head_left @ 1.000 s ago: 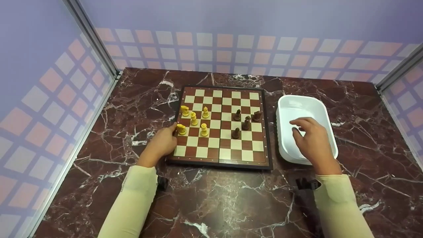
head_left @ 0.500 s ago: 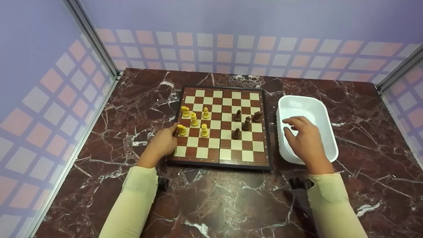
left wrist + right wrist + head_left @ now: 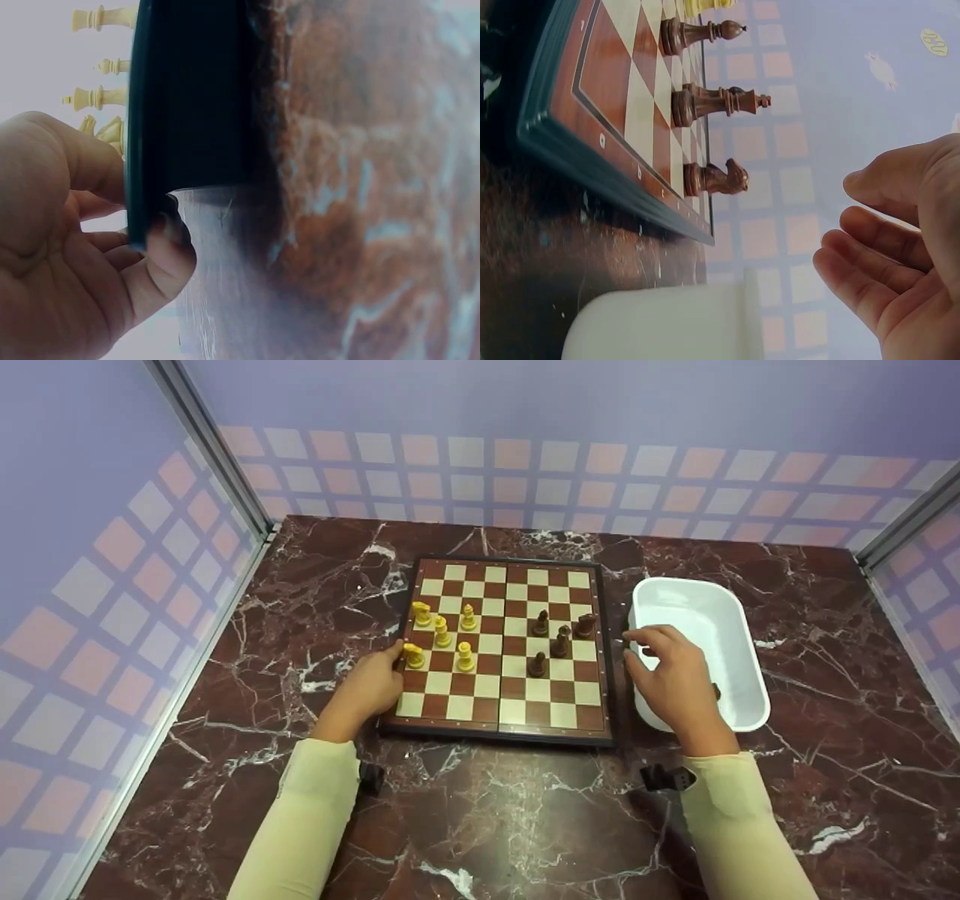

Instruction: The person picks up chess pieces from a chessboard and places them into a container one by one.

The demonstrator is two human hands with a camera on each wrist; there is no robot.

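Note:
My left hand point(image 3: 369, 684) grips the left edge of the chessboard point(image 3: 457, 706); in the left wrist view its thumb and fingers pinch the dark rim point(image 3: 154, 90) from both sides. Beside it stands a yellow knight point(image 3: 413, 655). Several yellow pieces, among them another knight point(image 3: 421, 614), stand on the left half. Dark pieces stand on the right half, including a knight point(image 3: 585, 625) and a king point(image 3: 561, 642). My right hand point(image 3: 675, 679) hovers over the left side of the white tub point(image 3: 739, 660). Its fingers are loosely bent, with nothing between them in the right wrist view.
A small dark thing point(image 3: 716, 691) shows inside the tub, partly hidden by the right hand. The tub stands just right of the board, a narrow gap between them. Walls point(image 3: 525, 405) enclose the marble table point(image 3: 510, 817) at the back and sides.
My right hand has moved left across the tub toward the board, uncovering a small dark thing in the tub. The left hand and the chess pieces have stayed in place.

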